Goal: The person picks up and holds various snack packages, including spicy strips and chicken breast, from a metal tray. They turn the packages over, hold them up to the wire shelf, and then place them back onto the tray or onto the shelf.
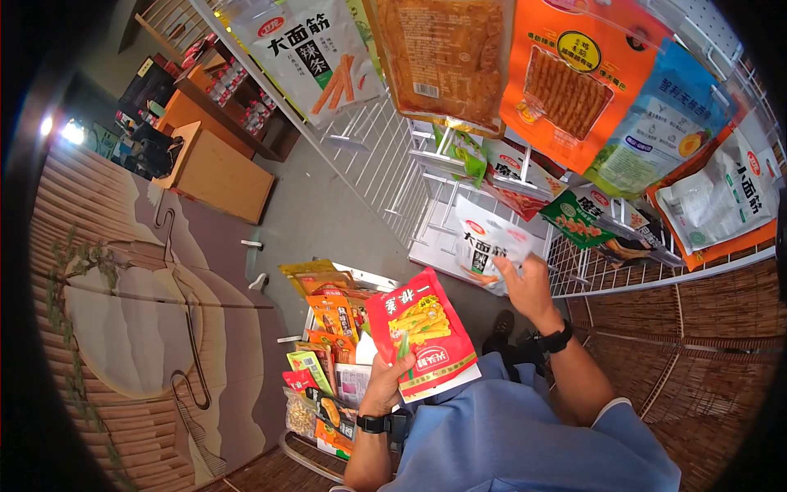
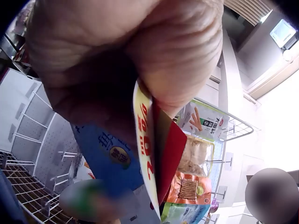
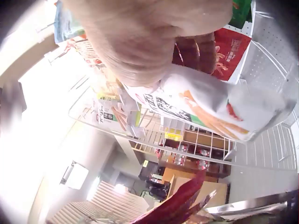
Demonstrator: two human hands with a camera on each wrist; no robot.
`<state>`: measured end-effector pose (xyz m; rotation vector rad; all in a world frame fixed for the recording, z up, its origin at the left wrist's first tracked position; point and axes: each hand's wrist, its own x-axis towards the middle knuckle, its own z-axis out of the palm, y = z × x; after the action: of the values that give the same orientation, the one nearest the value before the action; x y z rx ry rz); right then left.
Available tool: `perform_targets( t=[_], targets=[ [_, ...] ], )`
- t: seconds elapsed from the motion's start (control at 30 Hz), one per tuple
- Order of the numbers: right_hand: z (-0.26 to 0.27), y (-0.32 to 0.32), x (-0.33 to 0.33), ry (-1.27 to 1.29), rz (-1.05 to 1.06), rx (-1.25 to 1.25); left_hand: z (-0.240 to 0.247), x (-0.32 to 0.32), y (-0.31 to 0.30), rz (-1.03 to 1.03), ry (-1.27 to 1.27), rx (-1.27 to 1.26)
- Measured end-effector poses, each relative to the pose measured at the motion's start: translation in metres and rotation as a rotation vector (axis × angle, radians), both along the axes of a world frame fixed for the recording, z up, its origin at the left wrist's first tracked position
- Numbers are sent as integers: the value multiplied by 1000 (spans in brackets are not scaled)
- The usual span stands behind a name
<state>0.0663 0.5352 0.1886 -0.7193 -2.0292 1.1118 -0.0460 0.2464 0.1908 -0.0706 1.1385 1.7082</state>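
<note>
Red pack: centre of head frame, in L hand, tilted, face to the head cam; white edge shows under its lower end, can't tell if that's a 2nd pack
L hand: low centre of frame, thumb on the pack's front, fingers closed in from the other side; grip snug
Blue pack: lower L of the L wrist view, next to the red pack's edge; held or not, can't tell
White pack: R of centre, blurred, by the lower part of the rack; can't make out if its top is on a hook
R hand: R of centre, at the white pack's lower R edge, thumb & fingers pinching it
Rack: upper R half, packs hung, incl. orange pack near the top edge & hung pack w/ similar print, top L of centre
Cart: lower L of centre, loaded w/ mixed packs, near L hand
Rack step: prob. R hand working one pack at the rack, L hand minding another; hanging vs taking off, can't tell
White pack's next: calls for steadying its top & a clear path past its neighbours, red pack held out of the way; a low pinch may let it fold
</note>
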Motion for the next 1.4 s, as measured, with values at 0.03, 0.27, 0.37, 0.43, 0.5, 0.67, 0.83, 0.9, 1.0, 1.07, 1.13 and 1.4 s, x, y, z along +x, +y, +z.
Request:
perform_targets(
  t=[0.03, 0.27, 0.37, 0.43, 0.5, 0.67, 0.83, 0.9, 1.0, 1.07, 1.13, 1.4],
  targets=[
    [1, 5, -4, -1, 0, -7, -2, 1, -1, -3, 1, 0],
    [0, 24, -40, -17, 3, -112, -3, 10, 3, -45, -41, 35],
    [8, 27, -56, 10, 29, -148, -5, 13, 1, -93, -53, 32],
    [22, 28, -65, 40, 44, -92, -5, 15, 1, -100, -32, 32],
    [25, 34, -73, 37, 55, -35, -4, 16, 0, -113, -29, 31],
    [22, 41, -92, 117, 53, -28, -9, 18, -3, -115, -21, 15],
    [-3, 58, -101, 4, -48, -117, -7, 19, -2, -101, -12, 26],
    [1, 59, -102, 38, -70, -150, -8, 19, -3, -108, -21, 10],
    [-14, 64, -102, 32, -110, -172, -3, 18, -1, -100, -16, 13],
    [-38, 60, -101, 128, -134, -179, -3, 17, -1, -97, -24, 19],
    [-49, 50, -90, 223, -153, -185, -3, 17, -1, -88, -33, 27],
    [-69, -20, -24, -274, 482, -546, 10, 5, 8, -287, 51, -7]
  ],
)
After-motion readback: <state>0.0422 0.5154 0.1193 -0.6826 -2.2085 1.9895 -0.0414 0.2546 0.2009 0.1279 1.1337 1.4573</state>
